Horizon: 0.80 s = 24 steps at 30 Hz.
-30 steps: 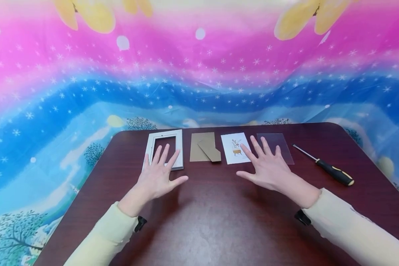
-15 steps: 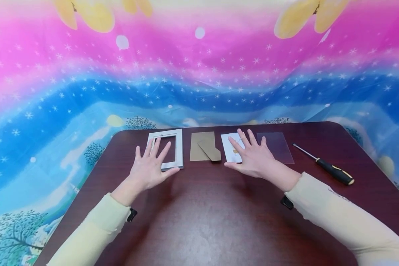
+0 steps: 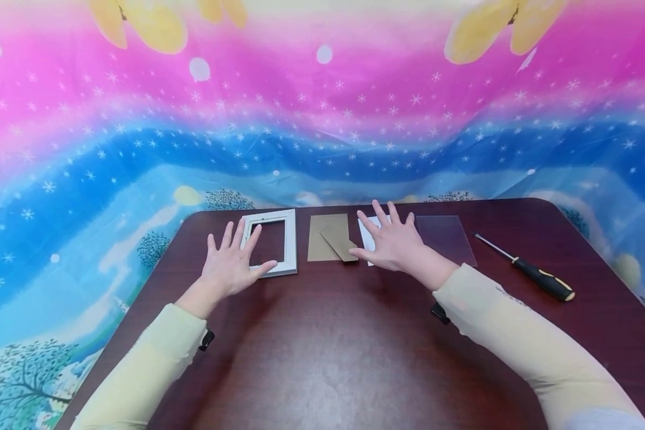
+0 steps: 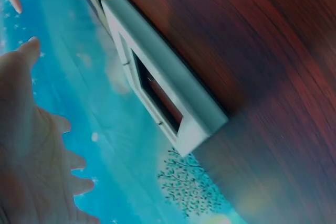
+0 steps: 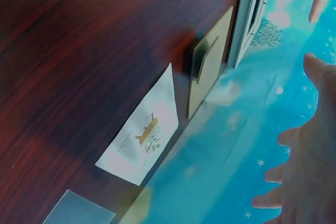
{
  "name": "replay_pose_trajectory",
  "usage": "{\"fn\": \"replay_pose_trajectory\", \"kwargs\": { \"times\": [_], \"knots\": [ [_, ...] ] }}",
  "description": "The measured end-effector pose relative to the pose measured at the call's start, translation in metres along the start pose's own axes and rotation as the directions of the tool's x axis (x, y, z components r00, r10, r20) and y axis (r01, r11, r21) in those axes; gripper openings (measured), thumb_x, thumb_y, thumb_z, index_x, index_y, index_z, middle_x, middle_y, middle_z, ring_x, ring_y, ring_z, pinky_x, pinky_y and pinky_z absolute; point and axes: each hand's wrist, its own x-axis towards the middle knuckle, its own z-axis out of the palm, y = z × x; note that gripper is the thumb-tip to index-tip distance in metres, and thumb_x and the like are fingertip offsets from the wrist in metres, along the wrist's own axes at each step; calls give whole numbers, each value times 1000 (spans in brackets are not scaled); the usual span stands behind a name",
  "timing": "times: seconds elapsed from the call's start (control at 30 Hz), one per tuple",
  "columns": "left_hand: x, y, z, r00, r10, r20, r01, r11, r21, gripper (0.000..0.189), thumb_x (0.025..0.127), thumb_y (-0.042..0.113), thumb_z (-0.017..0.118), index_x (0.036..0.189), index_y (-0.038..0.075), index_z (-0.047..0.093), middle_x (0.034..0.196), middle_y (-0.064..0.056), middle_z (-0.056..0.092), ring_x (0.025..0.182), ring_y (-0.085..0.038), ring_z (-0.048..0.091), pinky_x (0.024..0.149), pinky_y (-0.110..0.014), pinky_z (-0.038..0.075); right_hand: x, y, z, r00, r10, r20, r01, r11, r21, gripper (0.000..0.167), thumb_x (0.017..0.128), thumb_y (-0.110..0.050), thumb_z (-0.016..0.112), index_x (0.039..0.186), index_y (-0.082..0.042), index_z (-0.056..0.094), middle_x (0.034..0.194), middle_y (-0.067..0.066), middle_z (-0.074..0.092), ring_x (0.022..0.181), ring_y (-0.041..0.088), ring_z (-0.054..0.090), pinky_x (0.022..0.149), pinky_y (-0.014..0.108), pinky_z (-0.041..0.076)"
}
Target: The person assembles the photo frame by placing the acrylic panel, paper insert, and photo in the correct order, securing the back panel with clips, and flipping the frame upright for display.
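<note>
Left hand [image 3: 227, 267]: spread wide with thumb and fingers apart, raised above the table [image 3: 322, 340], overlapping one side of the picture frame [image 3: 290, 239] in the head view; apart from it in the left wrist view.
Right hand [image 3: 393, 242]: likewise spread and raised, hiding most of the card [image 5: 142, 135] in the head view; apart from it in the right wrist view.
Picture frame: whitish, lying flat near the far edge of the table, leftmost in the row, with dark tabletop showing through the middle.
Brown board [image 3: 318, 242]: flat, between picture frame and card, with a stand leg [image 3: 340, 245] slanting across and lifted off at one end.
Card: white, flat, just beside the brown board, printed with a yellow-brown pot on legs and leafy sprigs.
Clear sheet [image 3: 446, 237]: flat, to the right of the card, cut off at the edge of the right wrist view.
Screwdriver [image 3: 534, 275]: rightmost, lying slantwise, with metal tip toward the far edge and black-and-yellow handle nearer.
Sleeves [image 3: 145, 364]: pale, with a black clip [image 3: 206, 340] showing below each cuff.
Backdrop [image 3: 322, 113]: pink and blue cloth behind the table, printed with snowflakes and trees.
</note>
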Motion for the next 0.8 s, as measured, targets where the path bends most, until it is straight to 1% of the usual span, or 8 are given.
{"fn": "replay_pose_trajectory", "kwargs": {
  "times": [0.2,0.37,0.6,0.8],
  "knots": [
    [6,-10,4,1000,-26,-13,26,1000,-6,95,88,76,37,157,16,12,159,-22,5,144,-43,2,106,-71,-1,12,-4,4,1000,7,-8,-7,1000,10,88,90,-73,37,157,-20,16,160,18,3,144,45,4,103,73,14],
    [11,-19,7,998,-61,16,61,998,-21,95,89,76,33,157,15,8,159,-23,3,144,-44,0,105,-71,-2,19,-6,10,1000,-4,-14,4,1000,19,87,91,-72,38,157,-19,18,160,19,7,143,45,7,104,72,15],
    [17,-34,9,990,-124,69,129,989,-69,96,89,78,29,157,16,4,159,-24,-2,144,-44,-6,104,-71,-6,29,-8,16,1000,-7,-11,7,1000,8,86,91,-73,37,157,-20,18,159,19,11,143,45,12,103,72,18],
    [25,-48,15,986,-156,66,162,982,-100,97,88,79,27,157,13,6,158,-26,-2,143,-45,-7,104,-72,-6,40,-11,20,1000,1,-11,-1,1000,13,87,90,-74,36,157,-21,18,160,19,10,143,45,11,103,72,18]
  ]
}}
